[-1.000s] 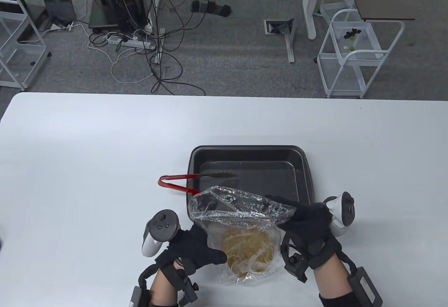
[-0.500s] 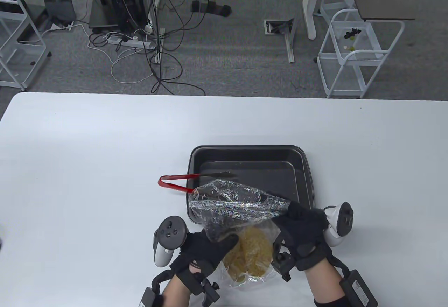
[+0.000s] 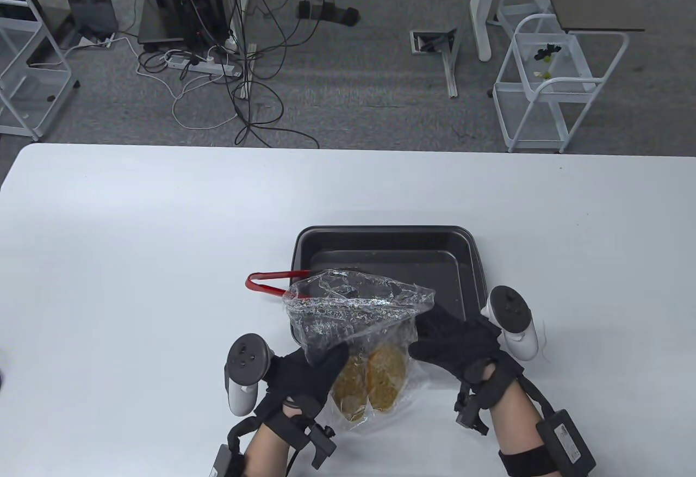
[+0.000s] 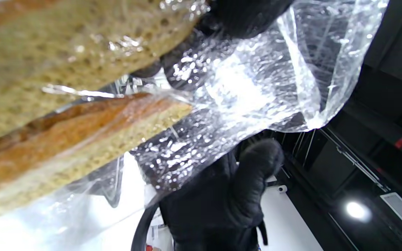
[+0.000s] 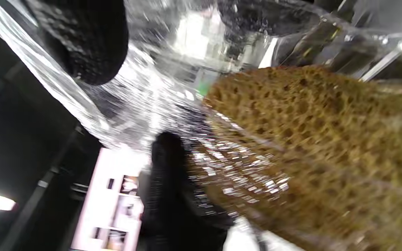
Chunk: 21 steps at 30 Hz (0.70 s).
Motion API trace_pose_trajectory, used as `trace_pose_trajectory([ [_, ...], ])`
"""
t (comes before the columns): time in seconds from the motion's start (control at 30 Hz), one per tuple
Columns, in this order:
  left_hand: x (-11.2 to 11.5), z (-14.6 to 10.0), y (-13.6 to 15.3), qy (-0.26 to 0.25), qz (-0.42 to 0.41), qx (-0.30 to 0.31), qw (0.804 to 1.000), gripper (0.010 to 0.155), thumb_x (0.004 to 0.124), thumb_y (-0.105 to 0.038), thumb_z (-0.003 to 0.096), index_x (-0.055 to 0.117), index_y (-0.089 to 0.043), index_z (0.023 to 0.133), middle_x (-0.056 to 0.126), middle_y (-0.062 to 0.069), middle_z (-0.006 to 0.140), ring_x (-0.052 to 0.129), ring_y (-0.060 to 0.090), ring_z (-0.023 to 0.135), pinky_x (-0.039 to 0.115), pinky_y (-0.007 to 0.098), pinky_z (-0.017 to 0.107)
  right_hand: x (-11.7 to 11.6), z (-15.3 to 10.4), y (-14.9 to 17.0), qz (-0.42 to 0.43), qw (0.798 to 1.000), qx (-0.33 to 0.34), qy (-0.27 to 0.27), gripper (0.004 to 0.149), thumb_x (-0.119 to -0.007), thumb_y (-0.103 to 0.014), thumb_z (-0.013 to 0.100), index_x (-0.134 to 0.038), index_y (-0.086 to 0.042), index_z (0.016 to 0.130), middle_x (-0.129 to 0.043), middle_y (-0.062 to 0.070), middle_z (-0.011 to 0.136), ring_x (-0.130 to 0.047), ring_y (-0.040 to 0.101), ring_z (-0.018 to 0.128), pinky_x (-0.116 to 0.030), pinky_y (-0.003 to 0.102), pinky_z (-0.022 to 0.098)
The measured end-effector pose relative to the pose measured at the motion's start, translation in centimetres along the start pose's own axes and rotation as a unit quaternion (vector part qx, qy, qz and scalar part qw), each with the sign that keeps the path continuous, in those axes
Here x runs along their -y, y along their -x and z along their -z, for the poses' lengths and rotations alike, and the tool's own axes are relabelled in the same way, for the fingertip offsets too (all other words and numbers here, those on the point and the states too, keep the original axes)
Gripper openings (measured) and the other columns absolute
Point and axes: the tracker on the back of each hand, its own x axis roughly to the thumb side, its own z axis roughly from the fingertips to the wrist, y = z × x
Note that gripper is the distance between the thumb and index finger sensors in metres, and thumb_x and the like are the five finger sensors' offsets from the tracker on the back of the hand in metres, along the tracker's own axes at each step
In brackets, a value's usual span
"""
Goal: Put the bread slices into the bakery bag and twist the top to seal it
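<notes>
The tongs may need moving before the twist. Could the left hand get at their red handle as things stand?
Probably not right away. The left hand grips the bag, which holds the bread. The red handle lies uncovered on the table, beyond that hand, but the hand would first have to let go.

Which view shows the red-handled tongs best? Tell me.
The table view: the red-handled tongs lie with their loop on the table and their tips in the dark baking tray, partly behind the clear plastic bag. The left wrist view shows only a red glimpse; the right, nothing.
</notes>
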Motion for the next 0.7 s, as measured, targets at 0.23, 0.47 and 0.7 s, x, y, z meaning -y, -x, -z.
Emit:
trace_pose_trajectory([
  [0.23,-1.0,0.0,-0.1,-0.017,0.000,-0.001,1.000,0.042,0.075,-0.040,0.0523,0.076,-0.031,0.093,0.097,-0.003,0.089,0.092,0.027,0.091,0.048,0.062,0.083,0.1,-0.6,-1.9,-0.089,0.988,0.016,0.123,0.038,-0.091,-0.031,0.042,-0.097,-0.010,0.073,-0.098,0.018,0.083,-0.092,0.047,0.073,-0.046,0.077,0.064],
  [0.47,-1.4,-0.3,-0.1,-0.018,-0.006,0.013,1.000,0.047,0.072,-0.042,0.0535,0.069,-0.032,0.099,0.088,0.000,0.099,0.081,0.032,0.101,0.041,0.066,0.083,0.8,-0.7,-0.8,-0.041,0.990,-0.015,0.131,0.051,-0.092,-0.032,0.044,-0.087,-0.002,0.085,-0.089,0.027,0.088,-0.088,0.052,0.072,-0.048,0.077,0.063],
  [0.7,1.0,0.0,-1.6,0.097,0.124,0.013,0.987,0.134,0.097,-0.066,0.0340,-0.006,-0.016,0.105,0.013,0.021,0.120,0.029,0.058,0.113,0.023,0.072,0.082,-2.2,-0.1,-2.3,-0.099,0.986,0.054,0.122,0.040,-0.091,-0.027,0.043,-0.093,-0.009,0.078,-0.096,0.021,0.083,-0.094,0.046,0.068,-0.052,0.073,0.064],
])
